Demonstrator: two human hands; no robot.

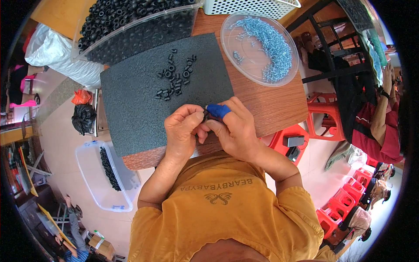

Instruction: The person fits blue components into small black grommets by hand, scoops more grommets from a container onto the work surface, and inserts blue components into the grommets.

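Close together at the near edge of the dark grey mat (126,100), both hands pinch at one spot. My left hand (185,126) has thumb and forefinger closed on a small black ring-shaped part (205,114), mostly hidden by the fingers. My right hand (235,126), a blue cover (218,110) on one finger, presses against the same part from the other side. Farther up the mat lies a loose cluster of small black ring-like parts (176,83). On the table's right, a round clear lid (231,59) holds many tiny shiny blue pieces (277,54).
A clear bin (144,39) full of black parts stands at the back left, next to a white perforated basket (253,8). On the floor at left sits a clear tub (94,183) with more black parts. Red stools (325,115) and another person (379,126) are at right.
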